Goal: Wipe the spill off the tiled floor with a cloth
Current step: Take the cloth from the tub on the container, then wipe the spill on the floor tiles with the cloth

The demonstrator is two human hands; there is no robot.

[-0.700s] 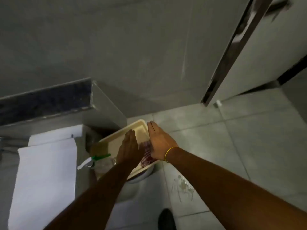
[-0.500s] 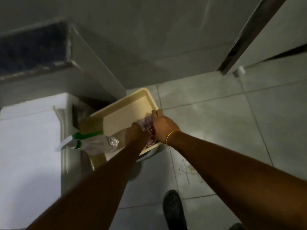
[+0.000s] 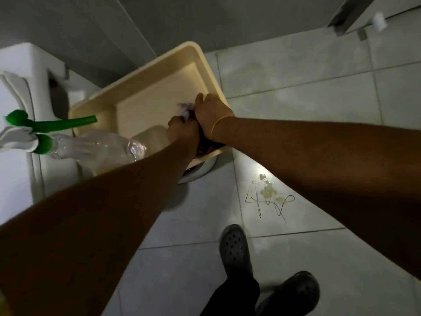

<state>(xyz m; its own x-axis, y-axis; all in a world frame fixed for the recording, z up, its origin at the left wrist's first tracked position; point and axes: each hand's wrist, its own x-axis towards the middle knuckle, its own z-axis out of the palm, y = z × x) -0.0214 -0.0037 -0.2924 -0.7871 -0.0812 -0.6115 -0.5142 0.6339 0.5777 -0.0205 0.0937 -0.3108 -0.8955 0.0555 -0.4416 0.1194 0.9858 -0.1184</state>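
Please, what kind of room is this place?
Probably a bathroom or washroom. The floor and the walls are covered with large pale tiles, a cream plastic basin sits on a white fixture, and a spray bottle with a green nozzle lies at its edge.

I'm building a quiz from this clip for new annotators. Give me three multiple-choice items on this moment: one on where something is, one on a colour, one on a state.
1. Where is the spill?
A. inside the tray
B. on the tiled floor, under the right forearm
C. on the shoe

2. What colour is the band on the right wrist?
A. yellow
B. blue
C. red

3. What are the two hands doing?
A. resting flat on the floor
B. lifting the spray bottle
C. closed together on a cloth in the cream tray

Answers:
1 B: the wet patch lies on a floor tile, away from the tray.
2 A: a thin yellow loop circles the wrist.
3 C: the left hand and right hand bunch the cloth between them.
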